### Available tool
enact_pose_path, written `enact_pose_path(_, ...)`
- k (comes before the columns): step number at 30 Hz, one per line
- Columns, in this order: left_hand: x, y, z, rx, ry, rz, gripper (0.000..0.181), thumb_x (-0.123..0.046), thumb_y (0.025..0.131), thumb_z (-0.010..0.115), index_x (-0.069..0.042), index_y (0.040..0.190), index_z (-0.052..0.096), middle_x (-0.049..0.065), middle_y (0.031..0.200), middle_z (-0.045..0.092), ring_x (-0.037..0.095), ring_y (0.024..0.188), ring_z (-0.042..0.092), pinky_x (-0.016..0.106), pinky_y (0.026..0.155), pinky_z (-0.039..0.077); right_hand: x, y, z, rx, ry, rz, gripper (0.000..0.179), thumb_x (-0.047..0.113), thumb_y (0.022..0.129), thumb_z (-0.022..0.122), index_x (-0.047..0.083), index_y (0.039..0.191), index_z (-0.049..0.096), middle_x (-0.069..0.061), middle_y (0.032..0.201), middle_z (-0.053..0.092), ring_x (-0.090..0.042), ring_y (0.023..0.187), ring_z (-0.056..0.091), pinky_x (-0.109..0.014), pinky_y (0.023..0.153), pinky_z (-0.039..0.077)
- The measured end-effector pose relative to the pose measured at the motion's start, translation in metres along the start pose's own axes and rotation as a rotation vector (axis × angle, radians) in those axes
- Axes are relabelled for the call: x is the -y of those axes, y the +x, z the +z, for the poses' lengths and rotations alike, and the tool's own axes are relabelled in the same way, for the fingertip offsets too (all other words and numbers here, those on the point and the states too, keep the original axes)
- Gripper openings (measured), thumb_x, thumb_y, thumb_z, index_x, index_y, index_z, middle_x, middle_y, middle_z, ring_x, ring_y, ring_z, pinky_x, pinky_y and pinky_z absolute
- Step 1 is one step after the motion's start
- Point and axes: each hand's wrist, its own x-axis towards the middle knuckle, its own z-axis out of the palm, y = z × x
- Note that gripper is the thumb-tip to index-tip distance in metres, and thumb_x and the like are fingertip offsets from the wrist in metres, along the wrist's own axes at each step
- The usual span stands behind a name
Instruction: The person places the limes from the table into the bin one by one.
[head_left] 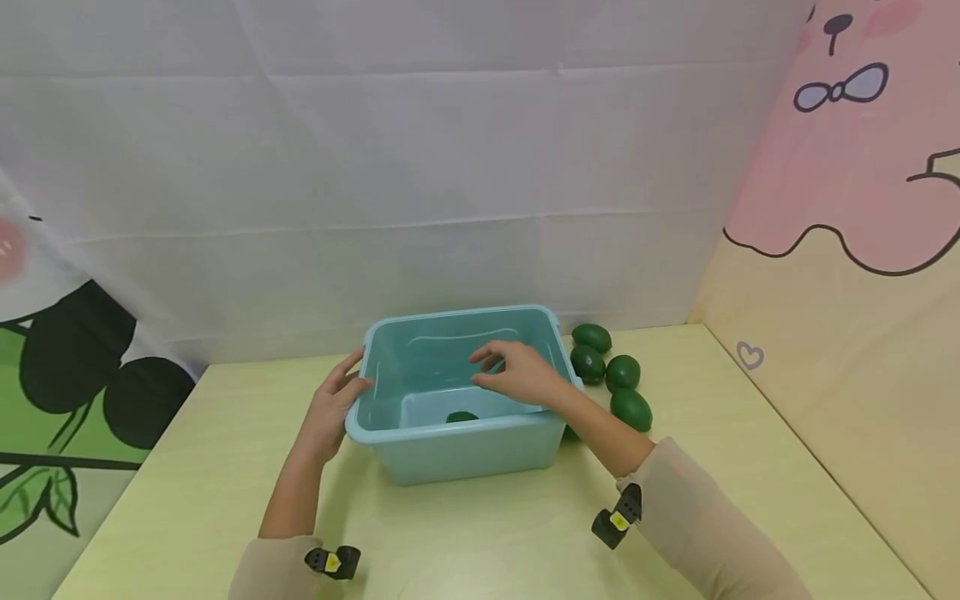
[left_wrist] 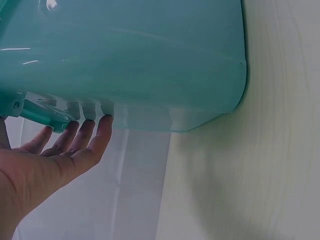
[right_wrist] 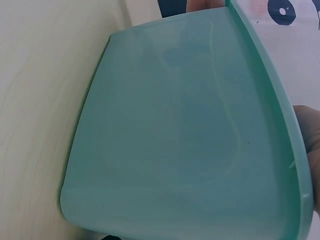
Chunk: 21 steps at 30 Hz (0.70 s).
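Note:
A light blue-green plastic basin (head_left: 472, 446) stands on the table. My left hand (head_left: 333, 408) holds its left side, the thumb over the rim and the fingers (left_wrist: 102, 132) against the outer wall. Over the basin's right part hovers my right hand (head_left: 521, 375), palm down. Its fingers are loosely bent, with a gap to the thumb and nothing visible between them. One dark green avocado (head_left: 461, 417) lies on the basin floor, partly hidden by the front rim. In the right wrist view the basin's outer wall (right_wrist: 165, 125) hides most of that hand.
Several dark green avocados (head_left: 623, 372) lie on the table just right of the basin, one partly hidden by the right forearm. The pale yellow table (head_left: 450, 542) meets a white cloth backdrop (head_left: 450, 167) behind the basin. A printed pink panel (head_left: 840, 183) rises at the right.

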Motion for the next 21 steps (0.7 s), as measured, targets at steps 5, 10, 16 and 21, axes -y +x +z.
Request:
enact_pose_path(5, 0.001, 0.000, 0.000, 0.001, 0.000, -0.003, 0.058, -0.023, 0.096, 0.046, -0.023, 0.149, 0.022, 0.018, 0.148, 0.031, 0.040, 0.126, 0.042, 0.032, 0.084, 0.049, -0.001, -0.001, 0.002, 0.009, -0.001, 0.010, 0.030, 0.026, 0.089, 0.063, 0.017, 0.117, 0.062, -0.008, 0.115, 0.062, -0.021, 0.100, 0.060, -0.031, 0.076, 0.049)
enact_pose_path(10, 0.001, 0.002, 0.000, 0.003, 0.008, 0.004, 0.058, -0.024, 0.097, 0.046, -0.023, 0.150, 0.022, 0.018, 0.148, 0.030, 0.040, 0.126, 0.042, 0.035, 0.087, 0.048, -0.004, 0.000, -0.001, -0.016, -0.004, 0.015, 0.028, 0.027, 0.088, 0.064, 0.018, 0.115, 0.064, -0.005, 0.112, 0.063, -0.020, 0.098, 0.061, -0.031, 0.075, 0.049)
enact_pose_path(16, 0.002, 0.002, 0.000, 0.005, 0.007, 0.004, 0.058, -0.023, 0.097, 0.046, -0.023, 0.150, 0.022, 0.018, 0.148, 0.030, 0.040, 0.127, 0.041, 0.036, 0.088, 0.048, -0.005, -0.001, -0.007, -0.030, 0.003, 0.028, 0.028, 0.028, 0.089, 0.063, 0.018, 0.115, 0.063, -0.005, 0.112, 0.063, -0.021, 0.097, 0.061, -0.030, 0.075, 0.050)
enact_pose_path(21, 0.002, 0.000, -0.001, 0.013, 0.008, 0.011, 0.058, -0.023, 0.097, 0.046, -0.023, 0.150, 0.021, 0.018, 0.148, 0.030, 0.040, 0.126, 0.042, 0.038, 0.089, 0.048, -0.005, -0.002, -0.016, -0.053, 0.016, 0.028, 0.028, 0.029, 0.089, 0.062, 0.018, 0.115, 0.063, -0.006, 0.112, 0.063, -0.021, 0.095, 0.062, -0.031, 0.074, 0.050)
